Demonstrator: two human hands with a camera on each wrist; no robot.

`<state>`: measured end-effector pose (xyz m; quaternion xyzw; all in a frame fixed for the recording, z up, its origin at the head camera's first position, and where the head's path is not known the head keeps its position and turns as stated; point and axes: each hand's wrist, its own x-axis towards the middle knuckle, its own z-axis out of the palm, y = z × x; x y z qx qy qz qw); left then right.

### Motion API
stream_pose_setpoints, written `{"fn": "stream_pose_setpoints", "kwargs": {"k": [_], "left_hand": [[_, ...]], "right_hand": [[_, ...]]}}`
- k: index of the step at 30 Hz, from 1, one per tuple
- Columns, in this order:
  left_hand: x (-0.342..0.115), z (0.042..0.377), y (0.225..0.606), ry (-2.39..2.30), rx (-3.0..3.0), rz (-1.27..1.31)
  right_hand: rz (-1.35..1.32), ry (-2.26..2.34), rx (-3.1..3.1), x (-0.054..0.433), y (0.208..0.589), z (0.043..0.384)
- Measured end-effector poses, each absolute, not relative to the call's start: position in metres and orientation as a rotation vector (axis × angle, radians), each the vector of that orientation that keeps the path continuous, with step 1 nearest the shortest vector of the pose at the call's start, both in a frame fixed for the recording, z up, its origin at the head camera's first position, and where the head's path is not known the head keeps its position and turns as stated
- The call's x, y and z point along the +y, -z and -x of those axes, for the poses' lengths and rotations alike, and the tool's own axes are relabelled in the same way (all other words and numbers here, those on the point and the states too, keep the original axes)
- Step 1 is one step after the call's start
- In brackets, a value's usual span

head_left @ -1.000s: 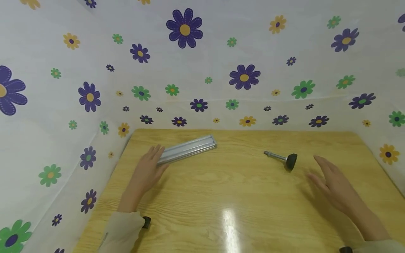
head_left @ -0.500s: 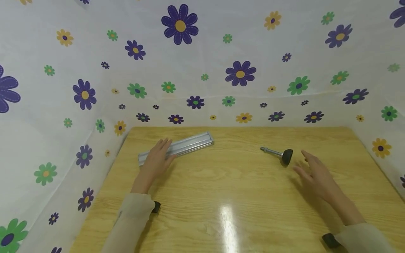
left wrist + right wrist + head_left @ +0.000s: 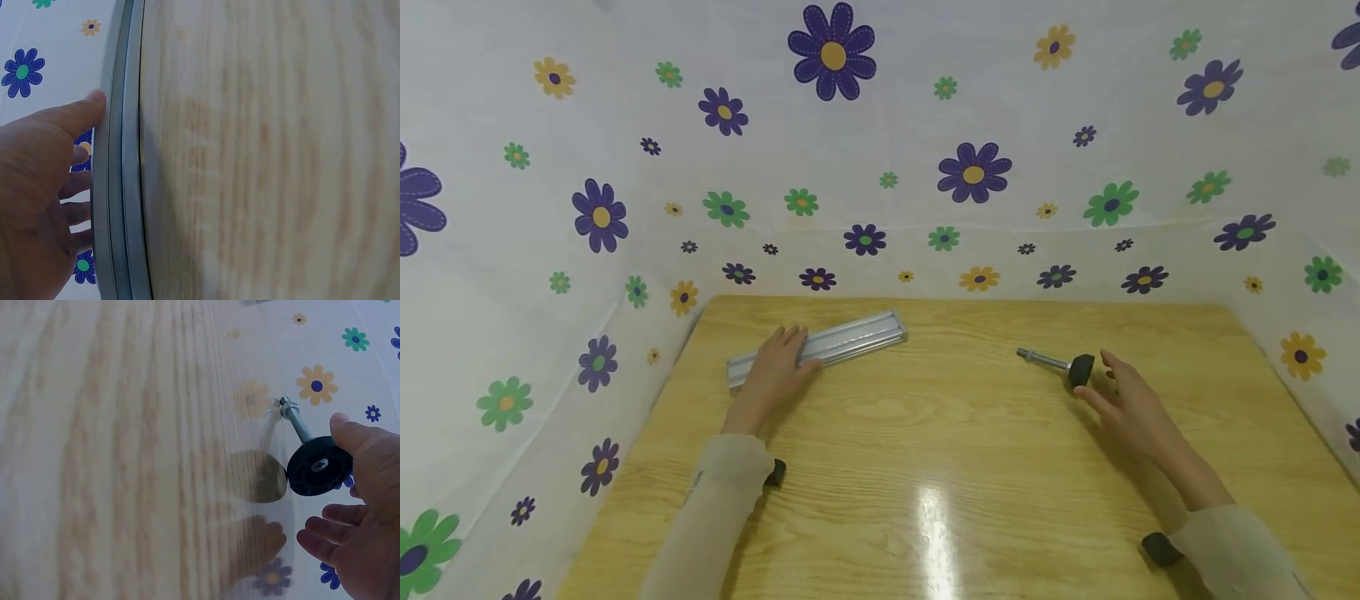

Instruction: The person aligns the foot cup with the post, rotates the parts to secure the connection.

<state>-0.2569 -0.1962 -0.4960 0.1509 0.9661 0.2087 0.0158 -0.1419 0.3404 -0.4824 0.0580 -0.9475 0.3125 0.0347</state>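
Observation:
A silver aluminium profile lies slanted on the table at the back left. My left hand reaches across its left part, thumb along the near side and fingers over the far side. In the left wrist view the thumb tip meets the profile, whose body hides the other fingertips. To the right lies a levelling foot with a black base, a threaded stud and a nut. My right hand is at the base, thumb tip at its rim, fingers spread. The right wrist view shows the levelling foot's underside beside the thumb.
The wood-grain table bears a bright light reflection near its front. White cloth walls with printed flowers rise behind and at both sides. A black wrist device sits below the right sleeve.
My left hand has moved right and farther over the profile, which stays in place. My right hand has come leftward up to the levelling foot's base. The head view has shifted slightly.

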Motion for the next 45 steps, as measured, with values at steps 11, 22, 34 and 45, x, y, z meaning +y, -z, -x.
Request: {"fn": "stream_pose_setpoints", "kwargs": {"k": [11,22,34,45], "left_hand": [[-0.196,0.265,0.494,-0.605,2.961,-0.437],[-0.197,0.273,0.489,-0.543,2.899,-0.467],[-0.198,0.273,0.488,-0.584,2.85,-0.476],[-0.188,0.268,0.486,-0.502,2.851,-0.606]], "right_hand": [[-0.232,-0.939,-2.874,0.335,0.487,0.154],[-0.242,-0.963,-2.856,0.333,0.489,0.156],[-0.298,-0.986,-2.729,0.335,0.498,0.156],[-0.355,-1.072,-2.656,0.333,0.499,0.153]]}}
